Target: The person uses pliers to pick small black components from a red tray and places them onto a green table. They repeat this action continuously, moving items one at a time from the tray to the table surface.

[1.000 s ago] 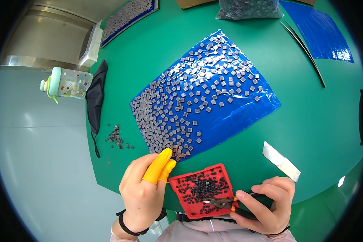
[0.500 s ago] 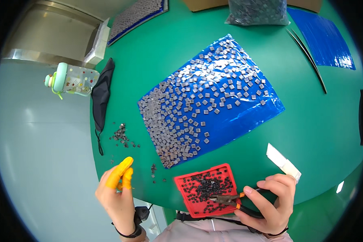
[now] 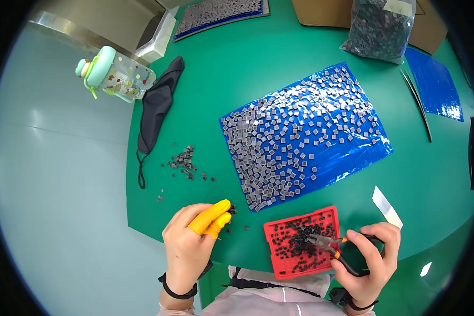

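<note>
At the far edge of our green table [image 3: 300, 42] sits a clear bag of dark pieces [image 3: 379, 26] with a pale label patch near its top, leaning against a brown cardboard box [image 3: 321, 11]; a blue sheet [image 3: 305, 134] covered with small grey squares lies in the middle, a second blue sheet [image 3: 434, 84] lies bare to the right, and a white slip of paper [image 3: 387, 206] rests near our right hand. On the left edge lies a clear bottle with a mint-green lid [image 3: 113, 73], dotted with coloured spots, beside a black face mask [image 3: 155, 113]. Our right hand [image 3: 368, 258] closes around the handles of orange-and-black pliers [image 3: 332, 247], whose tips rest among the dark pieces in the red tray [image 3: 300, 242] at the near edge (whether the tips pinch a piece, we cannot tell). Our left hand [image 3: 192, 245], with yellow covers on two fingertips pressed together, touches a few loose grey squares [image 3: 231, 209] by the sheet's near corner; whether it holds one, we cannot tell. Half a second ago that hand was out to the left, off the table edge; now it has come back toward the sheet, while the right hand stays at the tray.
</note>
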`<state>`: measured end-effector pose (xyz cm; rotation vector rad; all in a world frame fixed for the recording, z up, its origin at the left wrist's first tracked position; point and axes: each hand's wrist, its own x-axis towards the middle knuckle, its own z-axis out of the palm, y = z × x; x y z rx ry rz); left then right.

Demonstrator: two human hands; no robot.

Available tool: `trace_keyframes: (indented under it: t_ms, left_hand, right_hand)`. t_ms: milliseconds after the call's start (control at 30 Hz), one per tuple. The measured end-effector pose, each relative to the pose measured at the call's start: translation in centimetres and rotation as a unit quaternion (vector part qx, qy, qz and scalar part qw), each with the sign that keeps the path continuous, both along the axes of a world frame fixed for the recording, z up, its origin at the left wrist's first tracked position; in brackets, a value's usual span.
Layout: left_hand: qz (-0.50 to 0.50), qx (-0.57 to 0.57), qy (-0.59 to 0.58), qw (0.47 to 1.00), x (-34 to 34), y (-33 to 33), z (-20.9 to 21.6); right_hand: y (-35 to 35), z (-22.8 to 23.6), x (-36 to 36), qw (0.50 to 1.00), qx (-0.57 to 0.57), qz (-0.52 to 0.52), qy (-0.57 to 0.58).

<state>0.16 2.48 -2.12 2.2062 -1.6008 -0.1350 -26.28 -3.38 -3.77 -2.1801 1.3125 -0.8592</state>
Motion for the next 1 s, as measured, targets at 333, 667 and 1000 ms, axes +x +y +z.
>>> trace_keyframes:
  t_ms: [333,667,1000]
  left_hand:
    - [0.016,-0.037,0.031,0.999,-0.5,-0.5,-1.0]
    - [0.08,-0.065,0.154,0.983,0.6,0.5,-2.2]
    - [0.082,-0.043,0.301,0.949,1.0,1.3,-0.5]
  right_hand:
    - [-1.1,1.1,6.1,0.998,-0.02,-0.001,0.051]
    - [-1.2,1.4,6.7,0.995,-0.012,-0.014,0.098]
    - [-1.2,1.5,6.6,0.995,0.006,-0.038,0.096]
